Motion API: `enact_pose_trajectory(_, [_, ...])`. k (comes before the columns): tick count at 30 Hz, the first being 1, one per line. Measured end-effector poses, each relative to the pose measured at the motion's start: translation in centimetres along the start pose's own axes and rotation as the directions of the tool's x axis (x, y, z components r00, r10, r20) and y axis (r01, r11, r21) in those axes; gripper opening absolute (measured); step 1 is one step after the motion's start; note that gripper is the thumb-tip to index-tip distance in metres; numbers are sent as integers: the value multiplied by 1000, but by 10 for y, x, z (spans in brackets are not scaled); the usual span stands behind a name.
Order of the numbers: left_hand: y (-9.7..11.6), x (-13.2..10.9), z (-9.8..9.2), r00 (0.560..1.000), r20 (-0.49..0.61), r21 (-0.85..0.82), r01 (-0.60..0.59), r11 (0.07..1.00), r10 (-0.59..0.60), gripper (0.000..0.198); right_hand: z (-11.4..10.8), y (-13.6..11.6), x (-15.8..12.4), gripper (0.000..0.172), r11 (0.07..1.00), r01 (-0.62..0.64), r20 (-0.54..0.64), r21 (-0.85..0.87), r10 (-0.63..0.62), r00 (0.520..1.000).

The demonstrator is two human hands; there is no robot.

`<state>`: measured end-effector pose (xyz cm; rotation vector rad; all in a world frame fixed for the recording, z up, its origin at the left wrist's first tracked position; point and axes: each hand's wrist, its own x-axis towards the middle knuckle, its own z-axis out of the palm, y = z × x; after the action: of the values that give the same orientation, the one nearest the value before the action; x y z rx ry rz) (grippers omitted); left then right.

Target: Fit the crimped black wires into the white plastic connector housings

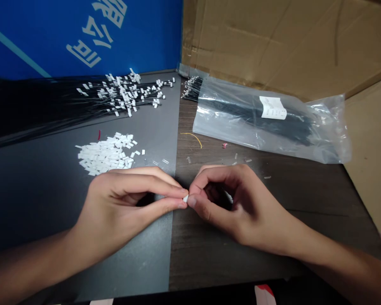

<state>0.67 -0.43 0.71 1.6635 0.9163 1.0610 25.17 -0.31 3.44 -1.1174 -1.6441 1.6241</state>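
Between the thumb and forefinger of my left hand (pixel 127 197) a small white connector housing (pixel 186 198) is pinched, only partly showing. My right hand (pixel 235 203) meets it from the right, thumb and forefinger pressed together against its end. Whatever those right fingertips grip is hidden. Something whitish shows inside the curl of my right hand, too little to name. Just beyond my left hand lies a pile of loose white connector housings (pixel 106 154). Farther back, thin black wires (pixel 51 114) carry similar white housings (pixel 125 93) on their ends.
A clear plastic bag (pixel 241 131) of black wires with bare metal ends (pixel 192 87) lies at the back right. Behind stand a blue panel (pixel 51 38) and cardboard (pixel 273 42). A yellow strand (pixel 193 137) and tiny clear scraps (pixel 248 160) dot the dark tabletop (pixel 203 262).
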Motion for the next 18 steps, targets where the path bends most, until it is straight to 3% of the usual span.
enact_pose_trajectory(10, [-2,-5,5,999,-42,-54,33,998,-35,34,6,-5,-7,14,994,72,-89,-82,-79,993])
enact_pose_trajectory(18, [-6,-5,5,995,-62,-8,-84,996,84,34,7,4,-5,12,986,126,-115,-113,-139,984])
